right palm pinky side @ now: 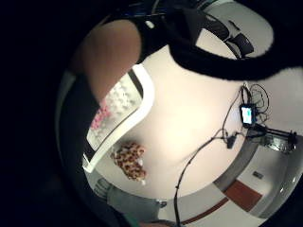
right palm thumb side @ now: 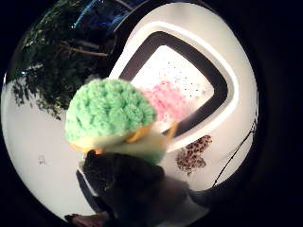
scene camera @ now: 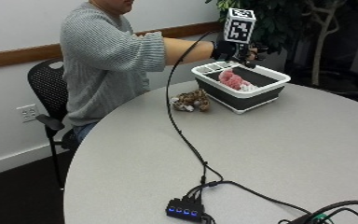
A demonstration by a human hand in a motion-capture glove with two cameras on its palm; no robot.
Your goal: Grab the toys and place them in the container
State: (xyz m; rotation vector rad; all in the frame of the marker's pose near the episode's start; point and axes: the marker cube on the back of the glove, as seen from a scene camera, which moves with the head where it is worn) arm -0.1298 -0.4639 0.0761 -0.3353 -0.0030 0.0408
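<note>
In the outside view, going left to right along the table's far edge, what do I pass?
Spotted plush toy on the table → pink toy inside the container, with the gloved right hand above the container's far-left corner.

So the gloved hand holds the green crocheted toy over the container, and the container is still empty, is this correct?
Not quite. The gloved right hand does hold the green crocheted toy over the container, but the container is not empty: the outside view shows a pink toy already lying in it.

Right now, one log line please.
right hand: holds green crochet toy over container | pink toy: inside | spotted toy: on table
</note>
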